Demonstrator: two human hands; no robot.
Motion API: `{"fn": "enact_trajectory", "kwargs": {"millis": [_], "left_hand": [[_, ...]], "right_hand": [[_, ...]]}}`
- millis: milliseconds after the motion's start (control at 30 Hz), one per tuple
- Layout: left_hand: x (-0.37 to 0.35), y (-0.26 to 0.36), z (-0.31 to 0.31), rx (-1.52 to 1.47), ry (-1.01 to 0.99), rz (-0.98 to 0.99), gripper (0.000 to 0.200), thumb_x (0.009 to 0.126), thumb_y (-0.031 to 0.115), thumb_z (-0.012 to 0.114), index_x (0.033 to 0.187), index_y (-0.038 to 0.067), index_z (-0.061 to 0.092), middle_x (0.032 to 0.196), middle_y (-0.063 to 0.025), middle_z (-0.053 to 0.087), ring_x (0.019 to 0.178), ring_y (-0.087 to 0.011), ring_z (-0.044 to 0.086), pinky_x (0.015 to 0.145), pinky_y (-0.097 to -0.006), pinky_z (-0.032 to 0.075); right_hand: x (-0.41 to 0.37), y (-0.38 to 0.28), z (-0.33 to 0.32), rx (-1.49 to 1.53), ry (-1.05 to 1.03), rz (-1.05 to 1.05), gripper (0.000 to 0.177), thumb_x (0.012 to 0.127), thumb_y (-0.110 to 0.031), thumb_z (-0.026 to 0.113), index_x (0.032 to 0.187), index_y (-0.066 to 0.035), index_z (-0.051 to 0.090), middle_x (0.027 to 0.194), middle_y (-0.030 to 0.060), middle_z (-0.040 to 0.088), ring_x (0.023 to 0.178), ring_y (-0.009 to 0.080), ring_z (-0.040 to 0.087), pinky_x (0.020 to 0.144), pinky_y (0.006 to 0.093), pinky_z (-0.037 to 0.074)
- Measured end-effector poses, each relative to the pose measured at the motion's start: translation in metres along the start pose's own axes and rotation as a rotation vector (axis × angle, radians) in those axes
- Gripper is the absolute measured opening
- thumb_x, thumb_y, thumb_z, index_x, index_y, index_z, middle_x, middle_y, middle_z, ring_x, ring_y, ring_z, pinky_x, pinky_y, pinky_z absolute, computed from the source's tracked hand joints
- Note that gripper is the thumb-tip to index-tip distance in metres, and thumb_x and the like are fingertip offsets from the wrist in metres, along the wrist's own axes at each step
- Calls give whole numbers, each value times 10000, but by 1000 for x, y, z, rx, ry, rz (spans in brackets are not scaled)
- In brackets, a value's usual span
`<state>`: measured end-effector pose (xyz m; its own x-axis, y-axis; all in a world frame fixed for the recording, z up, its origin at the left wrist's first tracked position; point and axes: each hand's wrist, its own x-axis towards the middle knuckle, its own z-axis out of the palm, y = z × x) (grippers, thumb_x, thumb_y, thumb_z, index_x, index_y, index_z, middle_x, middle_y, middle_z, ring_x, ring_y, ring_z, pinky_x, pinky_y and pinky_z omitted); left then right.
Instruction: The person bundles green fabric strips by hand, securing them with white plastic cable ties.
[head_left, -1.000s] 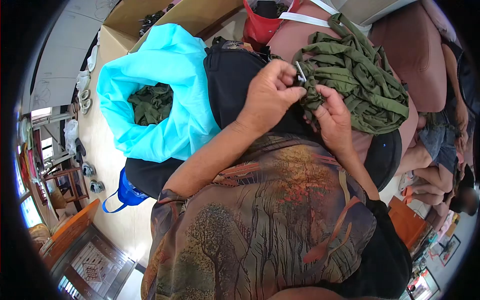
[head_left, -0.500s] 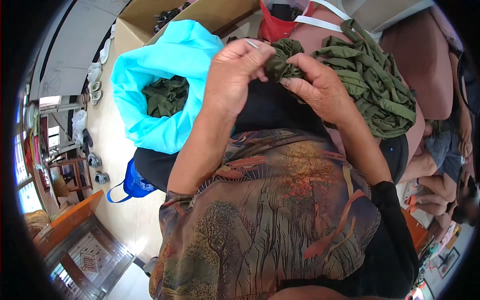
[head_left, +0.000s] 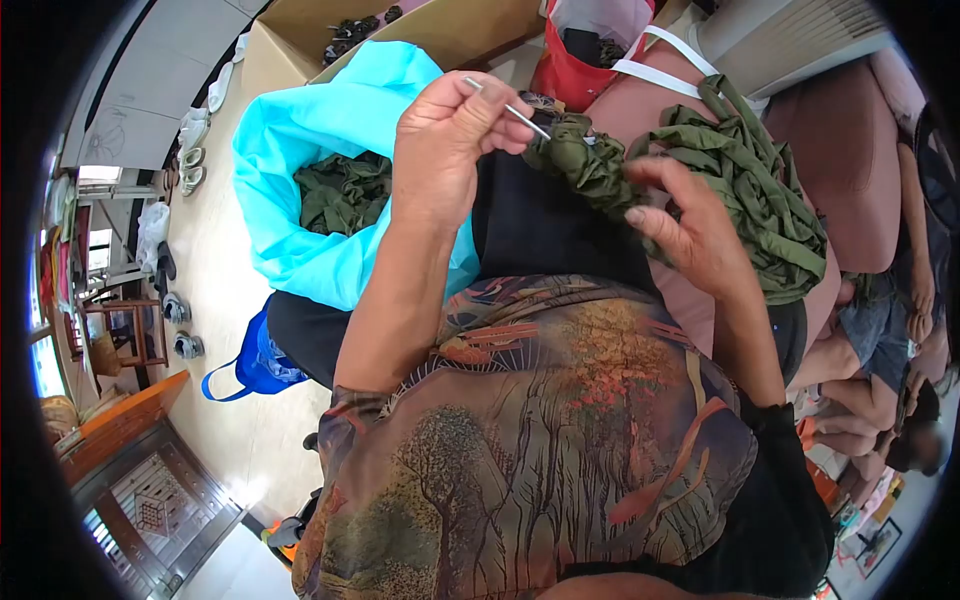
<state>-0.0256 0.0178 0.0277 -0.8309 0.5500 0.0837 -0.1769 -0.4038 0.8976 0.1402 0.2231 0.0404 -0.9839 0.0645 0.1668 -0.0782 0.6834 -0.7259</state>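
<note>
My left hand (head_left: pixel 440 150) pinches a thin metal rod (head_left: pixel 512 112), whose far end meets a bunched dark green cloth (head_left: pixel 580 160). The cloth hangs gathered over my dark-clad lap. At its right side is my right hand (head_left: pixel 700 220), thumb and fingers apart and slightly blurred; it holds nothing. A long heap of green fabric (head_left: pixel 750 180) lies on the pink seat beyond that hand. Left of my left hand, a bright cyan bag (head_left: pixel 280 140) stands with its top rolled open, and crumpled green cloth (head_left: pixel 340 195) shows inside.
A cardboard box (head_left: pixel 430 42) holding small dark items stands behind the cyan bag. A red bag (head_left: pixel 565 80) is at the top, a blue bag (head_left: pixel 255 360) low on the left. Shoes lie along the left floor. Another person's arms and legs (head_left: pixel 865 375) show at far right.
My right hand has let go of the bunched cloth and moved right and down, its fingers spreading. More of the rod and the gathered cloth now shows. The view has shifted slightly.
</note>
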Motion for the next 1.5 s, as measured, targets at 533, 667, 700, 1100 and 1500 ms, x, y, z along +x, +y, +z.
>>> {"fn": "enact_trajectory", "kwargs": {"millis": [533, 667, 700, 1100, 1500], "left_hand": [[4, -17, -62, -318, 128, 16, 194, 952, 192, 594, 992, 4, 610, 918, -139, 679, 761, -205, 674, 695, -339, 575], [0, -21, -49, -390, 107, -76, 207, 957, 188, 589, 1054, 5, 601, 914, -113, 673, 796, -193, 668, 702, -340, 556], [-3, -20, -36, -399, 77, -119, 209, 957, 185, 590, 1059, 3, 601, 908, -110, 672, 801, -190, 666, 702, -339, 552], [13, -23, -75, -429, 252, -149, 191, 926, 198, 638, 946, 8, 637, 740, -42, 611, 688, -166, 617, 594, -306, 507], [8, 0, -26, -293, 54, -10, 212, 934, 184, 623, 985, -22, 620, 868, -132, 686, 658, -149, 641, 604, -299, 559]], "right_hand": [[29, -4, 29, 235, -58, 185, 138, 864, -133, 596, 945, -22, 598, 707, 101, 600, 640, 207, 584, 601, 335, 450], [31, 6, 26, 351, -42, 271, 86, 872, -89, 579, 919, -17, 587, 664, 31, 560, 593, 87, 510, 549, 267, 417], [34, 3, 30, 365, -48, 258, 77, 882, -91, 577, 912, -21, 586, 661, 26, 555, 588, 87, 505, 545, 260, 414], [60, 12, 6, 851, -393, 71, 390, 984, -333, 474, 977, 30, 615, 801, 98, 659, 697, 170, 638, 726, 292, 503], [53, 5, 13, 246, -79, -201, 292, 884, -225, 642, 1092, -29, 586, 754, 42, 619, 629, 193, 580, 573, 352, 451]]}}
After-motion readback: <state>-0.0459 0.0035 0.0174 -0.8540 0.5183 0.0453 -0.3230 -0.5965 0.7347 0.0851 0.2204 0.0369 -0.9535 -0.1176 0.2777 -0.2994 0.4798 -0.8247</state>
